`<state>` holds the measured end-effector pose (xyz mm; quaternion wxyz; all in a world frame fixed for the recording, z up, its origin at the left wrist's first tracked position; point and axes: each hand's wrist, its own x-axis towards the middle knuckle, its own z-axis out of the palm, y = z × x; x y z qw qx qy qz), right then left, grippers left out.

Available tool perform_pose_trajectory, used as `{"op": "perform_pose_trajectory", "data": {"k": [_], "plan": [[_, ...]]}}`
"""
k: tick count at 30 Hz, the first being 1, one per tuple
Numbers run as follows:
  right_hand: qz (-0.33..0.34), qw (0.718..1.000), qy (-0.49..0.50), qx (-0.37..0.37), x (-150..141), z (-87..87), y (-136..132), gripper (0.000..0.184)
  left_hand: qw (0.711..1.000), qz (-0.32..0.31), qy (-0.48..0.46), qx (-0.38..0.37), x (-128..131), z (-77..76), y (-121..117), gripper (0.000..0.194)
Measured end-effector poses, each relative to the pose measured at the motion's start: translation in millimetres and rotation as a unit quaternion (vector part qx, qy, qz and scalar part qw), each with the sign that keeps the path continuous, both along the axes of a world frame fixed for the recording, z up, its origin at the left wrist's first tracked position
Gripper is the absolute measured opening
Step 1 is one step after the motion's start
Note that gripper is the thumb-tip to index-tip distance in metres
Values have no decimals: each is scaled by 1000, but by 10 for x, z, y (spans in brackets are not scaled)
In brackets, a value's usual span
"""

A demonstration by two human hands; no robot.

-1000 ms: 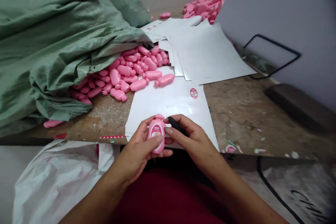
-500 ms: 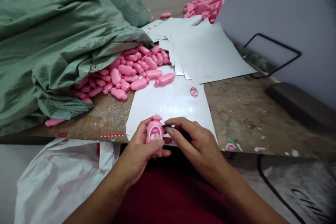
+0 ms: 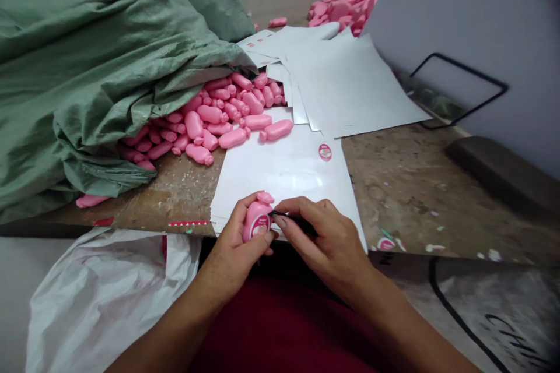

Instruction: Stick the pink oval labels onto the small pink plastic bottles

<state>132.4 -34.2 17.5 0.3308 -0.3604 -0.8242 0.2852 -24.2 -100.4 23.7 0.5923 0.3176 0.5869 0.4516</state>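
Note:
My left hand (image 3: 238, 247) is closed around a small pink bottle (image 3: 257, 218) with a round label on its front, held upright at the near table edge. My right hand (image 3: 326, 242) pinches a thin black tool (image 3: 292, 218) whose tip touches the bottle's right side. Both hands hover over a white backing sheet (image 3: 284, 172) that carries one round pink sticker (image 3: 324, 152) near its right edge.
A heap of pink bottles (image 3: 219, 116) spills from a green woven sack (image 3: 87, 70) at the left. White sheets (image 3: 350, 87) lie fanned at the back, more pink bottles (image 3: 345, 9) behind them. A grey board (image 3: 481, 41) stands at right, a white bag (image 3: 100, 303) hangs below the table.
The bottle has tilted and turned slightly in my left hand, and my right hand has brought the black tool's tip in against its side.

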Motion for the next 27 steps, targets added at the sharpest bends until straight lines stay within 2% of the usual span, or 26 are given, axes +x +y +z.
{"op": "perform_pose_trajectory", "data": {"k": [7,11,16,18,20,23,25,27], "plan": [[49,999,11,18,48,-20,32,21,985,9,-167,-50,48,50,18,57],[36,999,14,19,46,-53,0,23,983,25,-172,-59,75,60,23,60],[-10,999,22,49,12,-89,-34,13,977,31,-207,-52,77,36,6,58],[-13,999,31,16,3,-79,-31,13,969,36,-242,-46,77,34,8,48],[-13,997,55,-56,-4,-58,-21,12,965,50,-256,-33,78,31,15,36],[-1,985,82,-149,-17,-36,-3,9,968,64,-240,-26,84,21,25,32],[15,989,77,-128,-24,-40,3,9,969,70,-234,-29,91,13,27,32],[25,996,62,-54,-29,-55,-4,12,966,76,-247,-28,101,11,27,31]]}}
